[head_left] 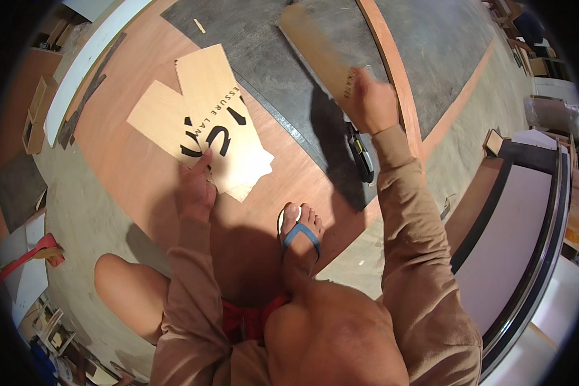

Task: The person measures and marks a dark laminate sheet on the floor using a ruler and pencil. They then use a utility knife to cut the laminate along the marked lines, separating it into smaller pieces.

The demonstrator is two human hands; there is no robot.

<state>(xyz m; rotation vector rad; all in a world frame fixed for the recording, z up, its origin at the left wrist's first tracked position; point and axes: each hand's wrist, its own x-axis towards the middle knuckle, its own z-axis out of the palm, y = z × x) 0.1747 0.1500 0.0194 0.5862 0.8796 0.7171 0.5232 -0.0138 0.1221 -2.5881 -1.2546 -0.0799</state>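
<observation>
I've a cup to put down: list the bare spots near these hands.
Free: board left of the pieces; dark panel between pieces and strip. Crowded: around the right hand, with strip, knife and batten.

Head-worn fisheye view, facing down, near right knee (338,338)

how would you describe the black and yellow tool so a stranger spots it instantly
Start at the dark grey sheet beneath the right hand and its tan strip. Below that hand in the picture, left of the sleeve, is a slim tool: black with yellow, unlike the tan strip.
</observation>
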